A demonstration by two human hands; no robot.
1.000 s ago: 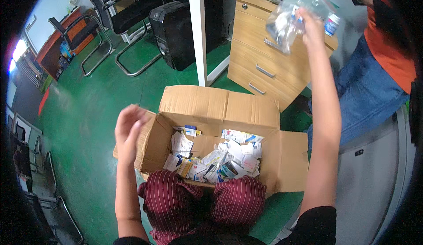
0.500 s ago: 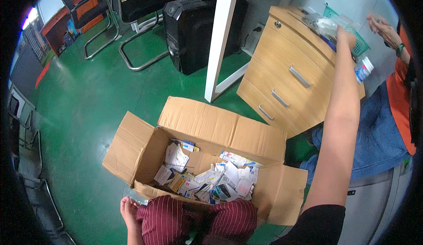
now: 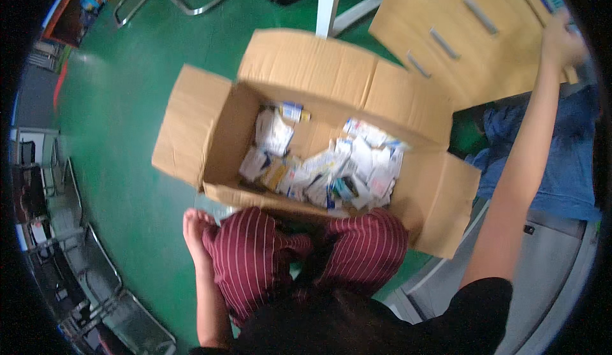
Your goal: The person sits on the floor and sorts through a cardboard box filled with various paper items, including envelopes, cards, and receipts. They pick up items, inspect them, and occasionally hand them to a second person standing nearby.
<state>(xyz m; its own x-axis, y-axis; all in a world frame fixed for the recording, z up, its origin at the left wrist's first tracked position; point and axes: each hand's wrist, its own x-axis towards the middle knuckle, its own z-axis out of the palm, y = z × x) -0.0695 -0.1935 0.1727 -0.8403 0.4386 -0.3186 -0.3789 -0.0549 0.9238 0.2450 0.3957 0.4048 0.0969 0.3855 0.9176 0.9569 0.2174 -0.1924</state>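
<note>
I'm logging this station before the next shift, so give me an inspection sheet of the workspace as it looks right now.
Surface: green floor, bare around the box.
Job's things: open cardboard box on the floor, flaps spread, holding a loose pile of small packets, mostly white.
Clutter: nothing seen outside the box.
Hands: left hand rests by the left knee on striped trousers, holding nothing visible; right hand is raised to the top edge of the wooden drawer cabinet, grip blurred.
Cables: nothing seen.
Surroundings: white table leg, metal chair frames at left, another person's blue jeans at right.
</note>
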